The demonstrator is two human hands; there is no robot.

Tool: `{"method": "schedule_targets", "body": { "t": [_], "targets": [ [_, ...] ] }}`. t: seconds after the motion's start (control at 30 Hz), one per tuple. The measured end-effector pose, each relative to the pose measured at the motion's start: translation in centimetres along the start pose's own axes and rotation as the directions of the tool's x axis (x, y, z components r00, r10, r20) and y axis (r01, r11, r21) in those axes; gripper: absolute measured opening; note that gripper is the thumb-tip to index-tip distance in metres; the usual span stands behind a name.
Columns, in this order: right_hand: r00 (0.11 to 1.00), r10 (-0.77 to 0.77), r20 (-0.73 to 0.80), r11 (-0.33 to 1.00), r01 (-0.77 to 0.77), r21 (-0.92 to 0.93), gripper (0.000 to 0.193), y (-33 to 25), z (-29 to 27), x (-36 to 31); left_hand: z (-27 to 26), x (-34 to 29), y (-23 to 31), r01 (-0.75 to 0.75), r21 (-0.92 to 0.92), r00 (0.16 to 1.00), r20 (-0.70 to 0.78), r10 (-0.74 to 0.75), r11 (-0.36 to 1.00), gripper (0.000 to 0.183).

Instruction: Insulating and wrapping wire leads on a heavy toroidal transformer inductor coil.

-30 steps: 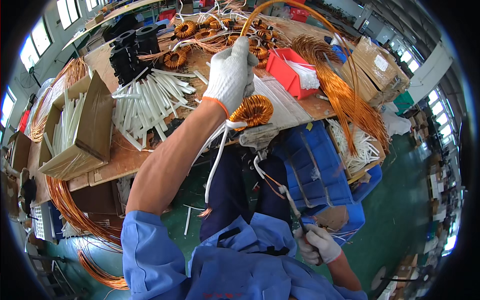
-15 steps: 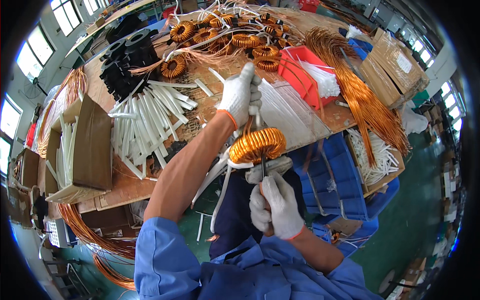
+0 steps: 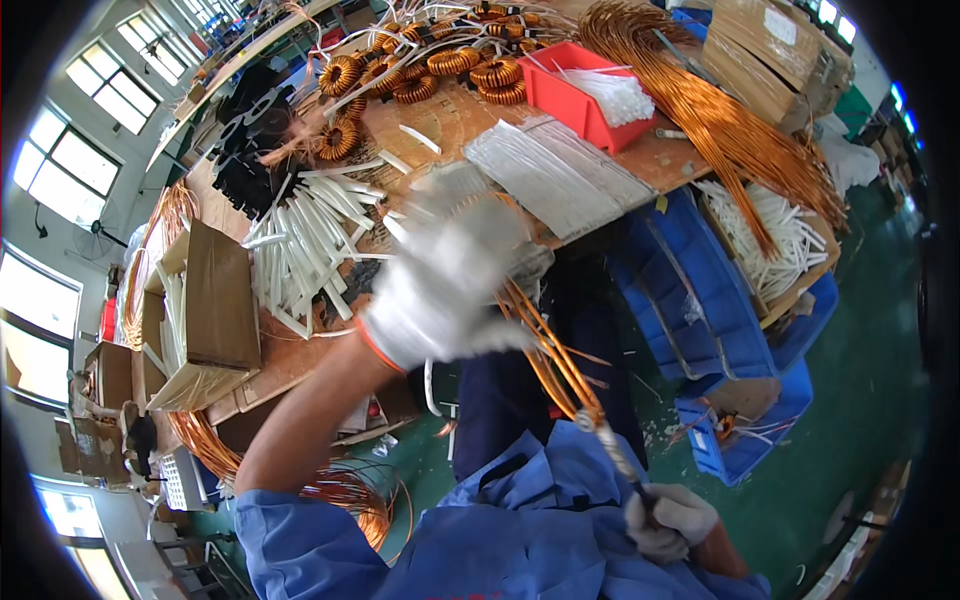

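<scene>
My left hand [image 3: 430, 290], in a white glove with an orange cuff, is smeared by motion over the front table edge. It hides most of whatever lies behind it, and the wound coil does not show plainly. Copper wires [image 3: 545, 350] run from beside that hand down to the right. Their lower ends meet a pale, wrapped-looking rod [image 3: 615, 450] that slopes toward my body. Low on the right, my gloved right hand [image 3: 672, 522] is closed around the dark grip of this rod-like tool, beside my blue jacket.
White tubes [image 3: 310, 240] lie fanned on the table [image 3: 430, 130], near a cardboard box [image 3: 215, 300]. Wound copper coils [image 3: 455, 62] are piled at the back. A red bin [image 3: 560, 90], a long copper wire bundle [image 3: 690, 110] and blue crates [image 3: 680, 290] stand on the right.
My right hand has moved down and right with the tool, and copper wires now stretch toward it. My left hand has come lower and nearer, covering where the coil was. The view has shifted.
</scene>
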State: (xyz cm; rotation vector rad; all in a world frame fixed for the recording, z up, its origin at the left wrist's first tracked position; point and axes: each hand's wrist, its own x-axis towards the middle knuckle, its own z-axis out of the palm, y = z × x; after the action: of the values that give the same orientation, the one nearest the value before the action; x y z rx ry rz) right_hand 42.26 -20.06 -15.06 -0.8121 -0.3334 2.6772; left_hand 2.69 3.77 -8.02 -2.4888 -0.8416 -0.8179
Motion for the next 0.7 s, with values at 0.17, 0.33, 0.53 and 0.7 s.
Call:
{"method": "schedule_targets", "body": {
  "t": [0.17,0.33,0.53,0.7],
  "targets": [
    [0.994,-0.102,0.031,0.969,0.107,-0.221,0.058,4.4,-5.4,-6.3,0.4,2.6,3.0,0.036,-0.341,0.981,0.191,0.032,0.939,0.028],
    [0.969,-0.219,-0.115,0.962,0.195,-0.190,0.043,-0.2,-2.1,1.5,-0.3,10.3,-3.7,0.629,-0.777,0.485,0.370,-0.792,0.022,0.057],
    [0.982,-0.156,0.104,0.986,0.147,0.082,0.032,-9.5,8.1,16.4,5.0,7.2,-10.5,0.388,-0.833,0.305,0.520,-0.798,-0.394,0.049],
    [0.873,-0.486,-0.037,0.859,0.485,0.161,0.033,-9.7,13.3,24.4,10.0,4.8,-11.9,0.362,-0.799,0.198,0.570,-0.798,-0.480,0.047]
  ]
}}
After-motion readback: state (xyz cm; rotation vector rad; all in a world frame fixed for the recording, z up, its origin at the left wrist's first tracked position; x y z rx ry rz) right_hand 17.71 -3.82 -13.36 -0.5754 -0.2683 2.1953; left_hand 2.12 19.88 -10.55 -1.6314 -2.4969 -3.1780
